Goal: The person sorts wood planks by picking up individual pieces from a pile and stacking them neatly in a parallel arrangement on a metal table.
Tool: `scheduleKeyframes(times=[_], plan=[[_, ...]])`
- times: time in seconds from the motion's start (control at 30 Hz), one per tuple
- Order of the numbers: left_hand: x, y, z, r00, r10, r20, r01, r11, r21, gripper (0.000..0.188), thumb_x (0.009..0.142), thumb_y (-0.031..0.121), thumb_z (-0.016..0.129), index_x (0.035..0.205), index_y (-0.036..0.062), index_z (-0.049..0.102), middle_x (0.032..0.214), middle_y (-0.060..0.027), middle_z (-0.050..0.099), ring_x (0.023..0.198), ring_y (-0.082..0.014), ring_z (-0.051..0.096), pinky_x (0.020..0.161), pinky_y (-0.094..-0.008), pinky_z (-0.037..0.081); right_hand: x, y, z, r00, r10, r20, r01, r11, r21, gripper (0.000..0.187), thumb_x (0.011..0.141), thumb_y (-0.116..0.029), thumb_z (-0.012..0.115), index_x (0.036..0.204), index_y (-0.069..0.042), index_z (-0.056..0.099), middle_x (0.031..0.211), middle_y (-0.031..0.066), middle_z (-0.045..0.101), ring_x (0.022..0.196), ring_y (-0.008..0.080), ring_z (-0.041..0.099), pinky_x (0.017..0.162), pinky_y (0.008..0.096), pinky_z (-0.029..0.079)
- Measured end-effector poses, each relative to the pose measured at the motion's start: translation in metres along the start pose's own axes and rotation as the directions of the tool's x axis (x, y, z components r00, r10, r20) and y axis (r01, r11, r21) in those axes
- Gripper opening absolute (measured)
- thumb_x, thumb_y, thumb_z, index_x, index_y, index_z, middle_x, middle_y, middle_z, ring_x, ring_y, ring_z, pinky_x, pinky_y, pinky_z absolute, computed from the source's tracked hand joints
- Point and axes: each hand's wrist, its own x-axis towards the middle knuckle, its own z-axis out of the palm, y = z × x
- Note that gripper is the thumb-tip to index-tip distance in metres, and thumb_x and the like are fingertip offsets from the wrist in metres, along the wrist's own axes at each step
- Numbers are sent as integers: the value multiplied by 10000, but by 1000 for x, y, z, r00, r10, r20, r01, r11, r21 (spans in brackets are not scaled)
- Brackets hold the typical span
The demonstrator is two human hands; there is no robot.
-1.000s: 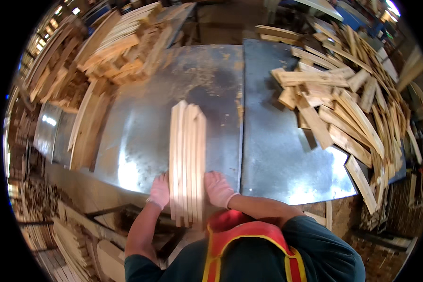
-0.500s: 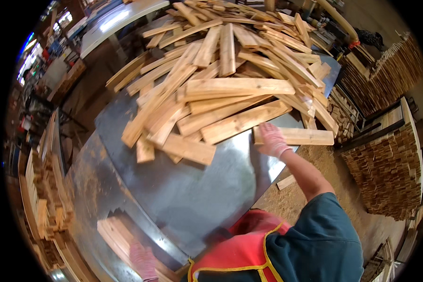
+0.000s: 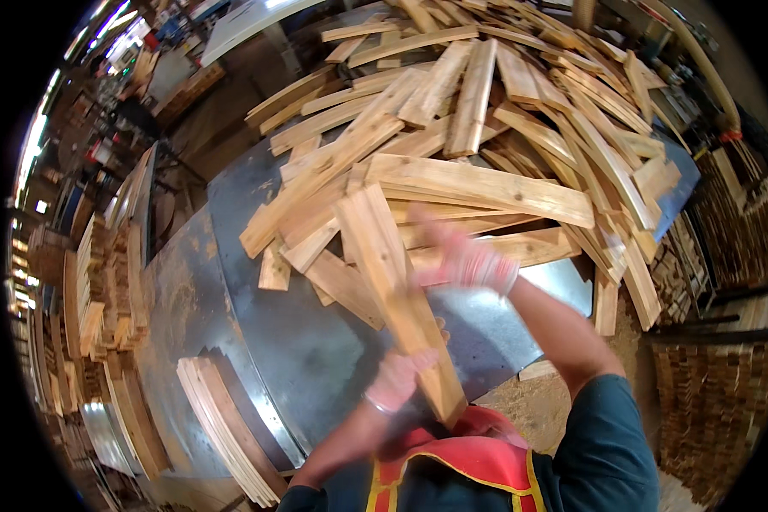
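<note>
My left hand grips a plank pointing toward eleven o'clock; my right hand, blurred, closes on a slat in the pile.

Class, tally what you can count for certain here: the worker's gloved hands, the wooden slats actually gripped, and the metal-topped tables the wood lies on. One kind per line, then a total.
Gloved hands: 2, the left hand and the right hand
Gripped slat: 1, in the left hand
Metal-topped table: 1
Total: 4
The loose slat pile is too tangled to count.
</note>
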Motion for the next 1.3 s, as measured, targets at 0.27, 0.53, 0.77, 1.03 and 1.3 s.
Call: scheduleKeyframes(times=[0.27,0.53,0.77,1.03,1.3], plan=[[-89,35,-165,845,84,-529,-41,995,93,455,885,121,730,1306,-28,640,1100,-142,735,963,-256,729,848,-390,612,48,77,-81,982,188,-32,-144,623,-769,1325,648,-433,959,1667,-96,181,1258,271,650,1102,408,679,977,461,550],[-319,13,-279,321,555,-767,887,107,448,779,824,294,711,1529,65,474,1614,-162,416,1509,-370,359,1225,-530,321,-28,-59,95,895,402,195,-260,823,-505,1251,659,-263,890,1679,-71,192,1421,242,589,1309,375,585,1102,422,482],[-390,6,-296,349,600,-720,892,24,452,934,796,371,737,1607,77,379,1624,-159,415,1506,-396,363,1243,-558,276,-35,-116,313,820,126,558,-470,705,531,1062,807,-191,841,1661,-23,232,1328,151,609,1148,220,598,1000,357,503],[-464,-11,-366,172,430,-886,694,586,419,857,976,455,638,1652,61,287,1613,-258,425,1466,-437,429,1211,-463,359,-61,-215,550,494,128,860,-131,989,-72,732,949,-615,633,1217,59,727,1255,318,699,1198,401,676,1058,464,498],[-446,16,-342,92,518,-850,861,388,330,924,913,415,744,1639,38,316,1624,-249,411,1477,-393,431,1204,-445,366,-13,-151,350,830,33,557,-57,998,25,651,889,-508,709,1326,-29,650,1267,169,726,1131,327,693,988,439,520]])
